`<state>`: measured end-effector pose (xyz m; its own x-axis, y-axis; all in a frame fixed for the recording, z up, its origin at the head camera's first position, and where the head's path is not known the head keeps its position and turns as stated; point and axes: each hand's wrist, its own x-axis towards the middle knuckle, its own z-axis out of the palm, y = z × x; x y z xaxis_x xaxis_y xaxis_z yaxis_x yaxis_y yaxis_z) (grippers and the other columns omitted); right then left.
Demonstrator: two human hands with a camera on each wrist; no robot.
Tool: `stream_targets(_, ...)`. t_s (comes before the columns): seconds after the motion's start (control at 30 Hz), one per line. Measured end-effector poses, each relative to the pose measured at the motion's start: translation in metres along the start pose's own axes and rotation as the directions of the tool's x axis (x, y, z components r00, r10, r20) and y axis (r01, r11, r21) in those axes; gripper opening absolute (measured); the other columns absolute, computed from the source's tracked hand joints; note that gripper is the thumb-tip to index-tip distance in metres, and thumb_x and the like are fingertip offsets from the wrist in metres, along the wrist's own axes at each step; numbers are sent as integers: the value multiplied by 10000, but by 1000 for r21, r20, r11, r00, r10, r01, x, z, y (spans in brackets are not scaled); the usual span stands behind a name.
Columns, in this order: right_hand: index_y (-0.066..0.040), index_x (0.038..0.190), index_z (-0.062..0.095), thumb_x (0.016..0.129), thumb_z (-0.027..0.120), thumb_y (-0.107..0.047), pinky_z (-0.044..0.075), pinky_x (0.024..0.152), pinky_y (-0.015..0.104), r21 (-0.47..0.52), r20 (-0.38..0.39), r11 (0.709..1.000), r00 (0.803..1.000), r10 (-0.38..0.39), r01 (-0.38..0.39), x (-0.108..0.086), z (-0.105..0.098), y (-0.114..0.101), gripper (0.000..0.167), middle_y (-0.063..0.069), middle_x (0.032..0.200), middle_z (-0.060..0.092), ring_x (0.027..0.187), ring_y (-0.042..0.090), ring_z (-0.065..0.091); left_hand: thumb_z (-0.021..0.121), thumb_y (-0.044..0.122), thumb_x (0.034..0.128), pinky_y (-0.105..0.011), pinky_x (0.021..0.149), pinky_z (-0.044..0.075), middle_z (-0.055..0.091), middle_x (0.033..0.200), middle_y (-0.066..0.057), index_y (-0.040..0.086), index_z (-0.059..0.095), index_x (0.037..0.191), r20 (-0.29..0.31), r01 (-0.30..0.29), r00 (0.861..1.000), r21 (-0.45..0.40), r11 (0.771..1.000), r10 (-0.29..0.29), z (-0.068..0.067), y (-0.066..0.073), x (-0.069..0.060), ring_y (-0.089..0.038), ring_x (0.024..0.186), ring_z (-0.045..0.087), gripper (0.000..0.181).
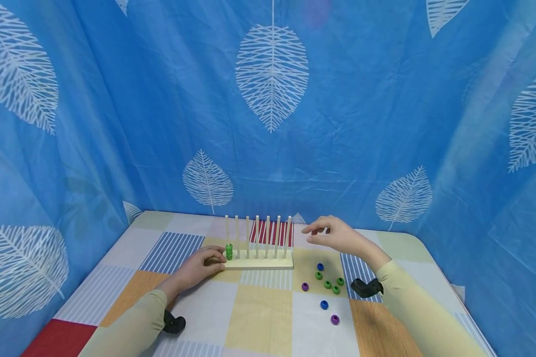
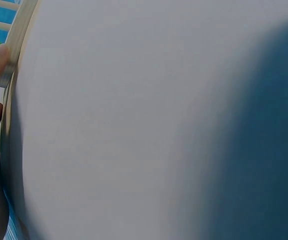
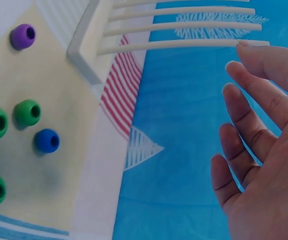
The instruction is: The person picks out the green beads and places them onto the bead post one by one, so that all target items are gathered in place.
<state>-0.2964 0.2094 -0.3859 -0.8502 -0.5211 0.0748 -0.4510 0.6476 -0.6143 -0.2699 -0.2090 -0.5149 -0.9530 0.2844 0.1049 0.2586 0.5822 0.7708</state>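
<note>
A pale wooden rack (image 1: 259, 264) with several upright pegs stands toward the back of the table. Green beads (image 1: 229, 252) are stacked on its leftmost peg. My left hand (image 1: 201, 267) grips the left end of the base, with the thumb at its front edge in the left wrist view. Right of the rack, my right hand (image 1: 339, 237) is raised with fingers apart and slightly bent, holding nothing. In the right wrist view, the hand (image 3: 264, 120) has its thumb tip near the end of a peg (image 3: 184, 46); whether they touch is unclear.
Loose beads lie right of and in front of the rack: several green (image 1: 327, 284), two blue (image 1: 324, 305) and two purple (image 1: 335, 320). A patchwork-patterned cloth (image 1: 263, 312) covers the table. Blue curtains (image 1: 339, 124) with white leaf shapes hang behind and at both sides.
</note>
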Motion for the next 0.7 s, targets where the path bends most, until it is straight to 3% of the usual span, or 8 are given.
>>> stream_targets(0.7, -248, 1203, 747, 979, 706, -362, 485, 860, 409, 56, 20, 997, 998, 55, -56, -23, 7, 31, 255, -54, 1164, 676, 1035, 198, 542, 750, 218, 958, -580, 1146, 351, 573, 1420, -73, 251, 736, 1008, 4, -4, 1000, -9, 1000, 4, -1, 0, 0, -360, 1362, 478, 61)
